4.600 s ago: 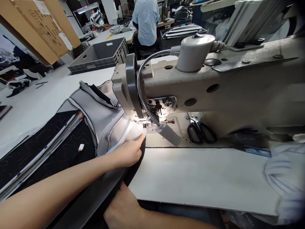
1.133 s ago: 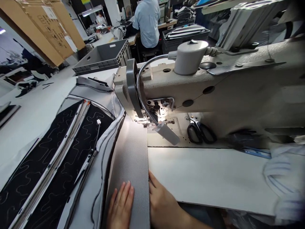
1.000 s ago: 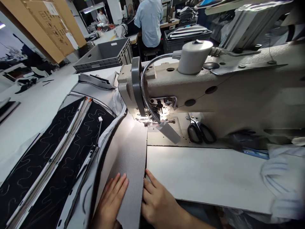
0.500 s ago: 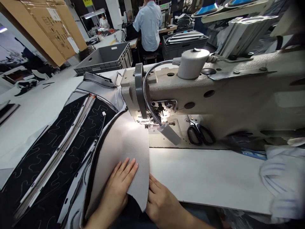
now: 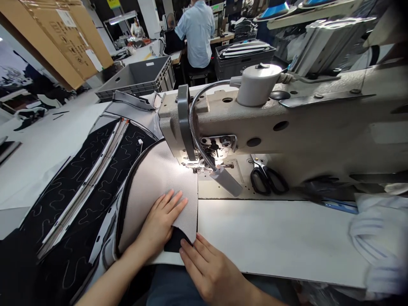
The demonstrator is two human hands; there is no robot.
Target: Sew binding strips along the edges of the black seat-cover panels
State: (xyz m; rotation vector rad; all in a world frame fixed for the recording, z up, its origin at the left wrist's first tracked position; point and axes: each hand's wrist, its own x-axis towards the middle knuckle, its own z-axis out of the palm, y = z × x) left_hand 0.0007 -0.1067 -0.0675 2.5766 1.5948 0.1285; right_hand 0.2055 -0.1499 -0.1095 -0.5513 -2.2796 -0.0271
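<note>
A light grey mesh fabric panel (image 5: 156,170) with black edging lies partly under the head of a sewing machine (image 5: 204,123). Spread flat on the panel, my left hand (image 5: 161,221) is open and presses its surface. At the panel's near right corner, my right hand (image 5: 210,265) is closed on the edge, with black backing (image 5: 175,241) showing beside the fingertips. The lit needle area (image 5: 199,165) stands just beyond the panel's right side. To the left, black quilted material (image 5: 86,187) with pale strips is joined to the same bulky piece.
Black-handled scissors (image 5: 267,178) lie on the machine bed under the arm. A striped cloth (image 5: 376,242) is at the right. Behind the machine stand a grey crate (image 5: 137,87) and a cardboard box (image 5: 60,42). A person in a light blue shirt (image 5: 199,32) sits farther back.
The fabric has moved forward toward the needle, with my left hand travelling on it. My right hand has shifted left around the near corner, where more black backing shows.
</note>
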